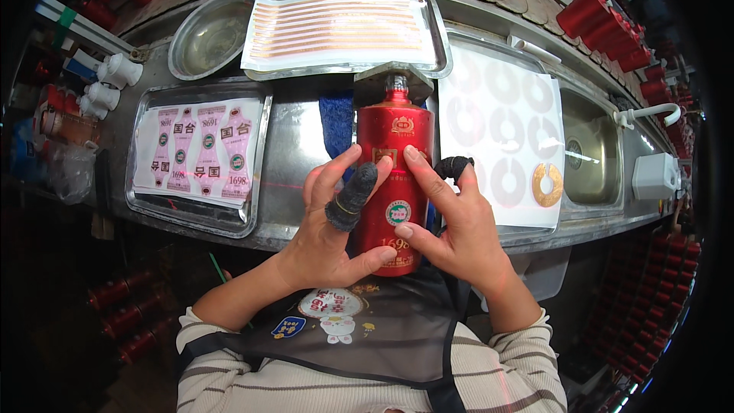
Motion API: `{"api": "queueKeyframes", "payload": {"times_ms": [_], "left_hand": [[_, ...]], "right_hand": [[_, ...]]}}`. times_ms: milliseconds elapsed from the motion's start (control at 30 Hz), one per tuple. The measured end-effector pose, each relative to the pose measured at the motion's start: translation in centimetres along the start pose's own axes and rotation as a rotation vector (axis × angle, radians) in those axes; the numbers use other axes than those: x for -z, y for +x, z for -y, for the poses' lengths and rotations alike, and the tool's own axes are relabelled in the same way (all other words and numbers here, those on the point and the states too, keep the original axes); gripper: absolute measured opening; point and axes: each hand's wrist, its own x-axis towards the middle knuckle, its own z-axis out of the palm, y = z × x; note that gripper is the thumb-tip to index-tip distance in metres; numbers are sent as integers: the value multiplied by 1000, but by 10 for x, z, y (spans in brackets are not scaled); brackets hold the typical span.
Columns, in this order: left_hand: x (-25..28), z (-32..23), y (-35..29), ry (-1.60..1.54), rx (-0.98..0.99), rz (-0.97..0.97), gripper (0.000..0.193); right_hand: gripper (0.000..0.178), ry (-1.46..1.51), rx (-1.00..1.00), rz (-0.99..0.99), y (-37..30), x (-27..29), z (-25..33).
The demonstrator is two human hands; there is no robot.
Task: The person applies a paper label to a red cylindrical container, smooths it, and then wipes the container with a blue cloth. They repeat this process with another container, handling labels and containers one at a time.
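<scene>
A red bottle point(394, 134) lies in front of me, its silver-topped neck pointing away from me. It bears gold print and a round green-and-white emblem. My left hand point(325, 222) rests along the bottle's left side with fingers spread; one finger wears a black finger cover point(353, 197), and the thumb touches near the base. On the right side, my right hand point(466, 229) has its fingers apart, with a fingertip on the upper body and the thumb beside the emblem. Another of its fingers wears a black cover point(453, 168). Behind the neck stands a metal support point(417, 86).
A tray point(256, 218) with pink labels is at left. A tray of gold strips point(336, 30) and a metal bowl point(210, 37) lie beyond. Ring-shaped stickers sit on a white sheet point(493, 153), beside a sink point(592, 157). Red bottles point(589, 15) line the far side.
</scene>
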Motion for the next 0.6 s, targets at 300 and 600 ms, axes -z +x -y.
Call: {"api": "queueKeyframes", "payload": {"times_ms": [300, 600], "left_hand": [[0, 0, -3, 24, 7, 26, 86], [3, 1, -2, 12, 23, 5, 93]], "right_hand": [[74, 20, -31, 16, -4, -1, -1], [79, 78, -71, -3, -4, 1, -1]]}}
